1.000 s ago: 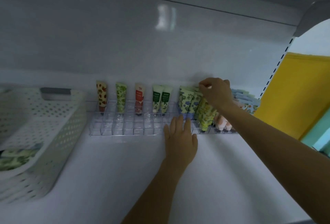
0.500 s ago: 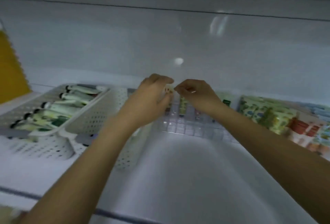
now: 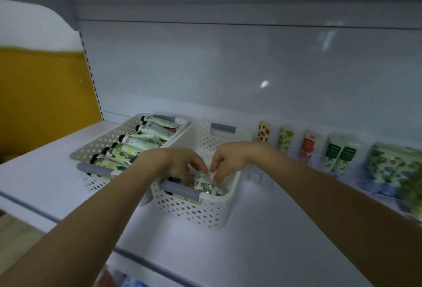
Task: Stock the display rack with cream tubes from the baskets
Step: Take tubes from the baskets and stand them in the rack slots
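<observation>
Head view: both hands dropped into the nearer white basket (image 3: 201, 209), no longer raised in front of the clear display rack (image 3: 260, 176) as half a second before. Left hand (image 3: 175, 163) reached down over the grey handle, fingers (image 3: 201, 168) curled and spread among the cream tubes (image 3: 205, 184); whether clamped on one, cannot tell. Right hand (image 3: 228, 158) hung just beside it, fingers pointed down and touching the patterned tubes, grip likewise unclear. Second basket (image 3: 102, 147) stood just left of the first, now fully in sight, packed with tubes laid flat. Rack sat further right against the back wall, holding upright tubes (image 3: 284, 138) in a row, most front slots bare. All rested on the white shelf (image 3: 262, 229). Yellow panel (image 3: 45, 97) showed larger at the left than earlier.
</observation>
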`<state>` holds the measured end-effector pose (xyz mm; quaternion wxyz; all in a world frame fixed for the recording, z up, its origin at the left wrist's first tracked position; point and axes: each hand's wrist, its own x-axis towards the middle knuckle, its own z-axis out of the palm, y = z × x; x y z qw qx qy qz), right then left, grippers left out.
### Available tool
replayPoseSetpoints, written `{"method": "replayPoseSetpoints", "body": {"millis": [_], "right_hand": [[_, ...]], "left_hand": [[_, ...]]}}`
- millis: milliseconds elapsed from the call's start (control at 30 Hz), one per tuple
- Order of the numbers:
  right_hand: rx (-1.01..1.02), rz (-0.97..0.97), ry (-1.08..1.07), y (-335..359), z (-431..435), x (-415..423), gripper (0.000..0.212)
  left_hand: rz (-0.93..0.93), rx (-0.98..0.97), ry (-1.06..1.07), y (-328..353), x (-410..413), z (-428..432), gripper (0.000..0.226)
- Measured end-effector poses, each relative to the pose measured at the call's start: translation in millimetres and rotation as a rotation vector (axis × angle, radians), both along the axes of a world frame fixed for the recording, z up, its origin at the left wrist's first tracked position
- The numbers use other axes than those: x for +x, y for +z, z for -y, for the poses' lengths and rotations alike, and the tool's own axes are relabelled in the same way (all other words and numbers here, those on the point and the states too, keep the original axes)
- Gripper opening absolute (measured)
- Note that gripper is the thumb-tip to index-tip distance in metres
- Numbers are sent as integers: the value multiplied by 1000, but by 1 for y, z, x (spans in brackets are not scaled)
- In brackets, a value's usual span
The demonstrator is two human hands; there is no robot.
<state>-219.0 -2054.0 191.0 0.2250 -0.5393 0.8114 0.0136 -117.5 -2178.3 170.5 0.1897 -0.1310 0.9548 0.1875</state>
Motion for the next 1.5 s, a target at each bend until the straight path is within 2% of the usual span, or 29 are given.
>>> {"method": "replayPoseSetpoints", "body": {"millis": [133, 267, 333, 400, 500, 600, 733, 800, 867, 933, 1000, 1033, 1133, 1200, 1267, 1333, 1433, 1500], "right_hand": [[153, -67, -15, 0, 8, 0, 51], [154, -233, -38, -11, 17, -3, 50], [162, -379, -1, -17, 19, -4, 39], [172, -441, 25, -19, 21, -4, 32], [241, -405, 33, -18, 24, -3, 41], [266, -387, 33, -21, 25, -3, 52], [239, -361, 19, -24, 26, -6, 54], [196, -348, 12, -22, 24, -6, 51], [104, -352, 11, -22, 20, -6, 42], [-22, -335, -13, -22, 18, -8, 33], [-180, -245, -60, -19, 16, -13, 27], [-268, -176, -85, -16, 13, -16, 30], [-572, 42, -202, -1, -5, -25, 78], [-823, 183, -362, 6, -20, -25, 93], [-974, 437, -515, 13, -33, -24, 84], [-970, 745, -576, 17, -48, -23, 59], [-961, 877, -548, 19, -73, -20, 15], [-1051, 951, -589, 22, -90, -19, 7]], "left_hand": [[-50, -17, 0, -8, -12, 2, 39], [-83, -1, 40, -10, -17, 3, 36], [-77, 32, 80, -12, -16, 3, 36], [-66, 59, 115, -12, -15, 1, 44], [-47, 178, 196, -11, -13, -2, 53], [-22, 183, 191, -12, -12, 0, 54], [-3, 168, 149, -12, -11, 3, 56], [13, 213, 145, -13, -10, 4, 47], [-2, 239, 125, -14, -7, 5, 23], [-79, 200, 93, -12, -4, 4, 25], [-163, 187, 84, -8, -3, 4, 22], [-218, 164, 88, -5, -2, 4, 20], [-444, 202, 135, 2, -1, 5, 17], [-570, 361, 194, 9, 1, 1, 12], [-673, 521, 245, 18, -1, -7, 20], [-766, 631, 241, 29, -8, -23, 18], [-845, 778, 215, 44, -24, -56, 7], [-862, 857, 201, 51, -34, -83, 13]]}}
